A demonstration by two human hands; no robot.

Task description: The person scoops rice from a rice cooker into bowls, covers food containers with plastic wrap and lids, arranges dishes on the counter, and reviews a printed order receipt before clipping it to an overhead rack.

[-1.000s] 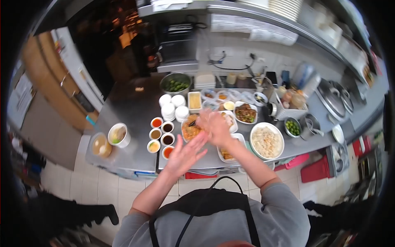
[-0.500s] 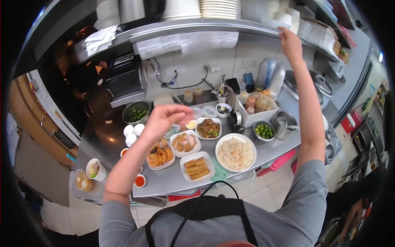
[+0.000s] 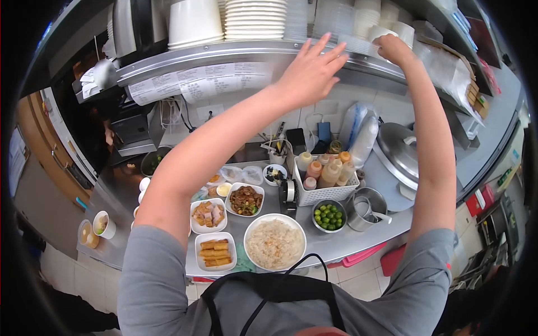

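Note:
My left hand (image 3: 315, 73) is raised in front of the metal shelf, its fingers spread and nothing in it. Up at the shelf's right part, my right hand (image 3: 395, 51) has its fingers closed at the rim of a small white cup (image 3: 382, 33). Beside that cup stand stacked white cups (image 3: 367, 17) and clear plastic containers (image 3: 333, 19). Below my arms on the steel counter are a large bowl of rice (image 3: 275, 242), a dish of fried rolls (image 3: 216, 252), a dish of sliced meat (image 3: 207, 215) and a dish of dark stir-fried meat (image 3: 245, 200).
A white basket of sauce bottles (image 3: 328, 193), a bowl of green limes (image 3: 329, 217) and a metal pot (image 3: 365, 210) stand at the counter's right. Stacked white bowls (image 3: 255, 19) fill the shelf (image 3: 207, 53). A large lidded pot (image 3: 398, 148) is farther right.
My left hand has swung up and right from over the dishes to the shelf, fingers spreading. My right hand stays at the shelf, now by the white cup. The view has shifted right.

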